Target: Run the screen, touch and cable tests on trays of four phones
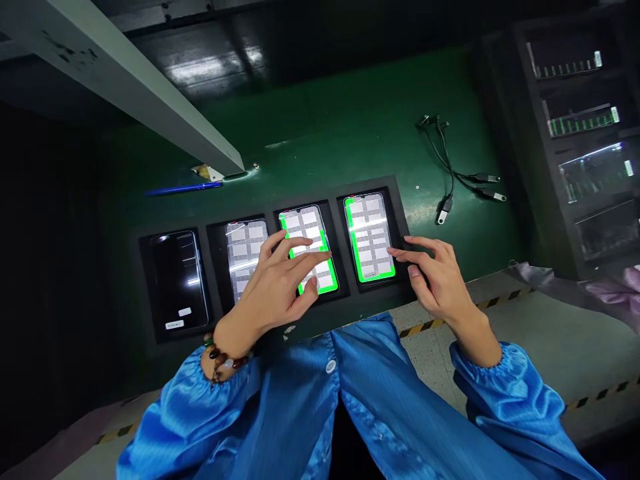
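Note:
Side by side on a dark mat lie several smartphones. My left hand [280, 283] reaches over the third smartphone [327, 277] with fingers spread, its index fingertip at the right edge of the lit screen. That screen shows white and grey blocks with green strips along its edges. Partly behind my left hand is the second smartphone [243, 247], its screen grey and white. The rightmost smartphone [370, 227] has a similar lit grid with green on its left and bottom. At its right edge is a fingertip of my right hand [434, 275], fingers apart. The leftmost smartphone [180, 280] is dark.
Black cables [447, 167] with metal plugs lie on the green tabletop [320, 140] at the right. A blue pen [183, 189] rests beside the foot of a grey post [165, 113]. A dark rack [575, 147] stands at far right.

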Demonstrator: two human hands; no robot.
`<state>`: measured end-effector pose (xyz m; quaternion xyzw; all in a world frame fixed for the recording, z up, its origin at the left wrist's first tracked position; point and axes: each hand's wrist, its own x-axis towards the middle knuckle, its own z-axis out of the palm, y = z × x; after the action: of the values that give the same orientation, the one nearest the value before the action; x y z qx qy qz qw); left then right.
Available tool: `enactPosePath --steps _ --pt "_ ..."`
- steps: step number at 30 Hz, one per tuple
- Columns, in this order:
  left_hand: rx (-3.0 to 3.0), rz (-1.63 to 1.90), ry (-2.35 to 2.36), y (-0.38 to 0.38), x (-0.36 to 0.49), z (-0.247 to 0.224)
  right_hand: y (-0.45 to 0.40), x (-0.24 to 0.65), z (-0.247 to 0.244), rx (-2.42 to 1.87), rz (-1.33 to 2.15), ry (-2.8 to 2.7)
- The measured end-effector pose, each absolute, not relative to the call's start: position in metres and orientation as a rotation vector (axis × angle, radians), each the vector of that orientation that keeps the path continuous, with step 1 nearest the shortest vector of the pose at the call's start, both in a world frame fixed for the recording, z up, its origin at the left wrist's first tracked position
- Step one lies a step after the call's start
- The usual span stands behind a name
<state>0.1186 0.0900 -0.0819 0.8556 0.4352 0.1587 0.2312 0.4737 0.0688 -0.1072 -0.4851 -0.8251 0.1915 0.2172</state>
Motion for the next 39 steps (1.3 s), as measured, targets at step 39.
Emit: enactPosePath --steps 39 --pt "2.352 0.46 1.338 0.117 0.12 -0.089 0.129 0.449 -0.114 -1.431 0.493 -2.198"
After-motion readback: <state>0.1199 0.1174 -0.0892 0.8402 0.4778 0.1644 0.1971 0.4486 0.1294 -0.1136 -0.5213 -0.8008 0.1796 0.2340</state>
